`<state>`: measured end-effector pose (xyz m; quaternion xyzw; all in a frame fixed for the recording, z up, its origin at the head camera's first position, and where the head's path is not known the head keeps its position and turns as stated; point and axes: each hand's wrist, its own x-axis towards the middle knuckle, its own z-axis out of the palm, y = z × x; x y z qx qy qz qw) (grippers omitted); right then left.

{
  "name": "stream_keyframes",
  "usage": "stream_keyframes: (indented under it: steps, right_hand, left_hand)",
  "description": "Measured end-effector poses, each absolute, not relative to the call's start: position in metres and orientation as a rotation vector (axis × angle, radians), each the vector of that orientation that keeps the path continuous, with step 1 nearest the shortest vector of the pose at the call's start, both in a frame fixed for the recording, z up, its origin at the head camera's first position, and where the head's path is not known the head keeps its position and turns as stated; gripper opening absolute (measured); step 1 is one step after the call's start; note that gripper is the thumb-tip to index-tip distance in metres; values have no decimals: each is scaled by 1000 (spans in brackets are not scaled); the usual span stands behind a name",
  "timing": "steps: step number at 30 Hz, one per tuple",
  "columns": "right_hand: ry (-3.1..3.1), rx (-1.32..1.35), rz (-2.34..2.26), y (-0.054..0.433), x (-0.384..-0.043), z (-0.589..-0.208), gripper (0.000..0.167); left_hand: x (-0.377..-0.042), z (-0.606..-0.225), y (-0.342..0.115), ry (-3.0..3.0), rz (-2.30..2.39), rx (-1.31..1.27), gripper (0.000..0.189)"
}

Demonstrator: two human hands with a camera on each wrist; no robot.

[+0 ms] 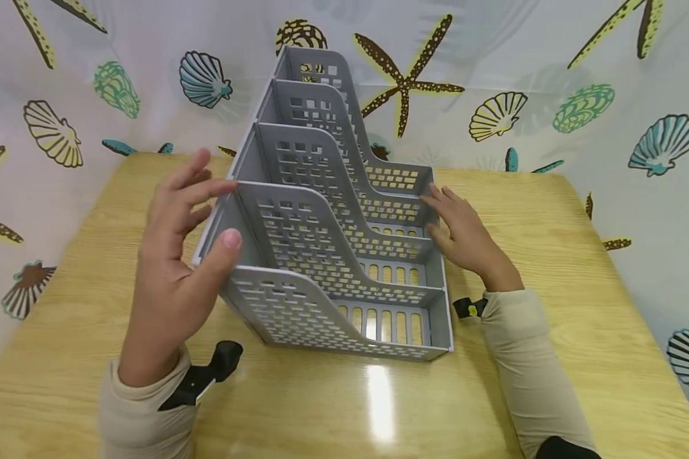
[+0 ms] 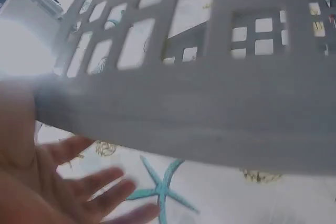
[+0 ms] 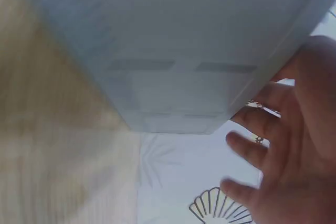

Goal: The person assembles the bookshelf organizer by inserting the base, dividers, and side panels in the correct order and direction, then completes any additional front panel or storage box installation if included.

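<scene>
A grey plastic magazine file organizer (image 1: pixel 287 195) with perforated dividers and several slots stands upright on the table, its tall side to the left and its low side to the right. My left hand (image 1: pixel 169 274) is at the tall side, fingers spread and thumb apart, with the index fingertip right at a divider's top corner. In the left wrist view, a perforated panel (image 2: pixel 184 108) passes above the spread fingers (image 2: pixel 113 192). At the low right side, my right hand (image 1: pixel 467 239) has its fingertips against the upper edge. The right wrist view shows its loosely extended fingers beside the organizer's smooth outer wall (image 3: pixel 173 40).
The light wooden table (image 1: pixel 551 255) carries the organizer near its middle. Behind and to both sides hangs a white cloth (image 1: pixel 149 38) printed with shells and starfish. Black straps (image 1: pixel 195 382) with small devices sit at both wrists, over beige sleeves (image 1: pixel 528 357).
</scene>
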<state>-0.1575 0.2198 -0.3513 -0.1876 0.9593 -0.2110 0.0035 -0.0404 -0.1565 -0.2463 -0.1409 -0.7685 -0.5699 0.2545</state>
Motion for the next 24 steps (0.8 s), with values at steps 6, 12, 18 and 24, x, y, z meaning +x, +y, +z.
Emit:
stream_keyframes:
  steps: [6, 12, 18, 24]
  right_hand:
    - [3196, -401, -290, 204, -126, -344, 48]
    - [3217, -279, -276, 193, -95, -317, 29]
    - [3187, -168, -410, 212, -118, -334, 59]
    - [3042, -24, -302, 232, -111, -334, 64]
  left_hand:
    - [-68, -265, -162, -1690, -1370, 115, 36]
    - [-70, -278, -164, -1978, -1244, 124, 50]
    - [-58, -271, -166, -2509, -1358, -129, 63]
    - [-86, -290, -166, -2664, -1417, -383, 87]
